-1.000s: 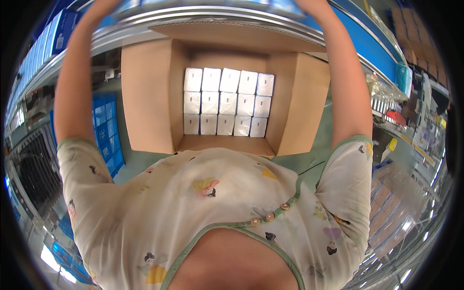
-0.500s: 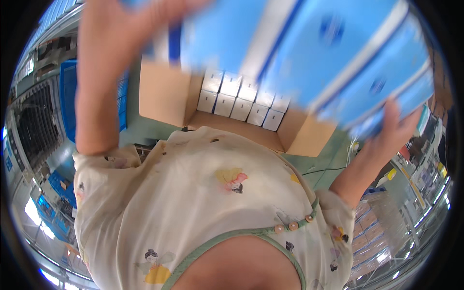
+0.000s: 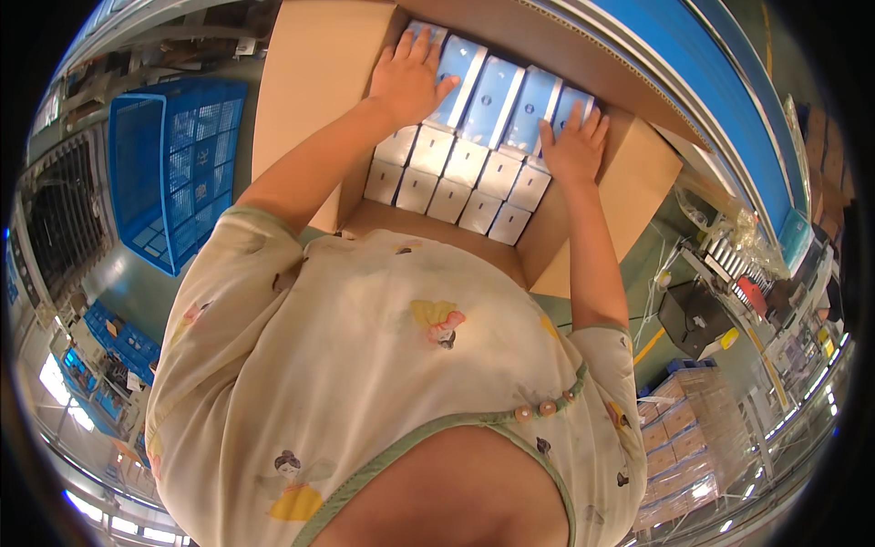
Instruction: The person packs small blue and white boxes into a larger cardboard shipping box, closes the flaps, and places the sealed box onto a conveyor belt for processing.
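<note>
A large open cardboard carton [image 3: 310, 100] holds a row of blue-and-white plastic-wrapped packs [image 3: 493, 102] at its far side. Nearer to me in the same carton stand two rows of the packs with their white ends [image 3: 448, 199] facing up. My left hand [image 3: 407, 80] lies spread over the left end of the blue row, partly covering the end pack. At the row's right end, my right hand [image 3: 574, 149] rests with fingers apart on the packs, beside the carton's right wall. Neither hand is wrapped round anything.
A blue plastic crate [image 3: 173, 173] stands on the floor to the left. Beyond the carton runs a long blue conveyor-like surface [image 3: 665, 82]. To the right are a dark box [image 3: 694, 319], machinery, and a pallet of film-wrapped cartons [image 3: 679, 438].
Both hands have come down from a raised position. The blue packs they carried now sit inside the carton, and my fingers have let go and spread over them.
</note>
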### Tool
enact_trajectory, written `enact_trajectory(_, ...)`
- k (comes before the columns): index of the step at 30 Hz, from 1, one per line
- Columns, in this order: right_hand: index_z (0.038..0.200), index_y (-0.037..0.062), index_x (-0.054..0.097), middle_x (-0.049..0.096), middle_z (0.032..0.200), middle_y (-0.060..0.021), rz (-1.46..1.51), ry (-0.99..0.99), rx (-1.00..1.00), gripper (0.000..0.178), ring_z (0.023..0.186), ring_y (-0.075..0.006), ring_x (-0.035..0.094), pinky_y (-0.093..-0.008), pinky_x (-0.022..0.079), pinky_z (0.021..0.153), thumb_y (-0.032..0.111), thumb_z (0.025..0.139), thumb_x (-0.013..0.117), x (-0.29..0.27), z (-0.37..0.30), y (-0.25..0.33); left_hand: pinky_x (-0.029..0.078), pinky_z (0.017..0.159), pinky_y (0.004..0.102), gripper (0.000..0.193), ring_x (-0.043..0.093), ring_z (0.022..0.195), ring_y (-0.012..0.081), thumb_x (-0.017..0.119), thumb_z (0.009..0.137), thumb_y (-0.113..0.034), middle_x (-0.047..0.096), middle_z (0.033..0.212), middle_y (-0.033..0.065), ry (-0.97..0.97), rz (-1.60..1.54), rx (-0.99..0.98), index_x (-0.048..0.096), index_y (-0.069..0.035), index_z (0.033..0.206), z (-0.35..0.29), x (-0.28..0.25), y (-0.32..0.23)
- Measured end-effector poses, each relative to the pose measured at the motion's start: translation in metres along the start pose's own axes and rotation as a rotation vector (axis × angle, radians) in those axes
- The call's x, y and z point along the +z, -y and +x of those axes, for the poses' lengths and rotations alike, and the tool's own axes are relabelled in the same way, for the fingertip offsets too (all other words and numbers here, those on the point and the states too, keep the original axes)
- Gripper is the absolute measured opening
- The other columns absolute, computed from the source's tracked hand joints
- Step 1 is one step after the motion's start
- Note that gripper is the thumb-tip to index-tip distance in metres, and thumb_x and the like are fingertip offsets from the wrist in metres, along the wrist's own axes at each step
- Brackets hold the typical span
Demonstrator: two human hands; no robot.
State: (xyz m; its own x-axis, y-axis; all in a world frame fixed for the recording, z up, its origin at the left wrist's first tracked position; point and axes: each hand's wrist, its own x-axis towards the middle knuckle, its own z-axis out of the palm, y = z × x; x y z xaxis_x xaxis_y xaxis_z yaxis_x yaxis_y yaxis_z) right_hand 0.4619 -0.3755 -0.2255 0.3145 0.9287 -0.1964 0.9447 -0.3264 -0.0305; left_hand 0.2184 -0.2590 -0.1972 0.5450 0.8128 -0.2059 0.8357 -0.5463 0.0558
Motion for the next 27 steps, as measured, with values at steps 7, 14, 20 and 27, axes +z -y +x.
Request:
enact_trajectory(7, 0.132, 0.0375, 0.030, 0.017, 0.143, -0.0094, 0.198, 0.614, -0.199, 0.066, 0.127, -0.0430, 0.019, -0.0609, 0.009, 0.100, 0.069, 0.075, 0.039, -0.031, 0.069, 0.042, 0.021, 0.105, 0.0402, 0.060, 0.029, 0.125, 0.0349, 0.030, 0.086, -0.056, 0.030, 0.137, 0.0122, 0.499, -0.265, 0.023, 0.035, -0.018, 0.132, 0.077, 0.028, 0.019)
enact_trajectory(14, 0.125, 0.0208, 0.045, 0.047, 0.123, -0.0168, 0.556, 0.139, -0.269, 0.047, 0.118, -0.0342, 0.038, -0.0468, 0.027, 0.098, 0.040, 0.081, 0.047, -0.041, 0.032, 0.006, 0.034, 0.095, 0.0399, 0.044, 0.036, 0.120, 0.0299, 0.043, 0.086, -0.040, 0.039, 0.131, 0.0119, 0.230, -0.439, 0.066, 0.046, -0.019, 0.124, 0.044, -0.006, 0.027)
enact_trajectory(20, 0.136, 0.0342, 0.019, 0.021, 0.140, -0.0192, 0.245, 0.314, -0.157, 0.072, 0.127, -0.0446, 0.016, -0.0621, 0.014, 0.098, 0.023, 0.076, 0.055, -0.008, -0.028, 0.039, 0.019, 0.102, 0.0518, 0.056, 0.019, 0.129, 0.0342, 0.047, 0.086, -0.036, 0.012, 0.144, 0.0107, 0.318, 0.027, 0.272, 0.024, -0.025, 0.136, -0.011, 0.015, 0.002)
enact_trajectory(27, 0.133, 0.0140, 0.031, 0.042, 0.127, -0.0198, 0.745, 0.233, -0.101, 0.059, 0.121, -0.0348, 0.035, -0.0438, 0.031, 0.098, 0.023, 0.079, 0.055, -0.043, -0.027, 0.012, 0.035, 0.096, 0.0351, 0.040, 0.044, 0.115, 0.0240, 0.049, 0.086, -0.032, 0.046, 0.125, 0.0131, 0.185, -0.694, 0.336, 0.051, -0.009, 0.120, -0.017, -0.135, 0.048)
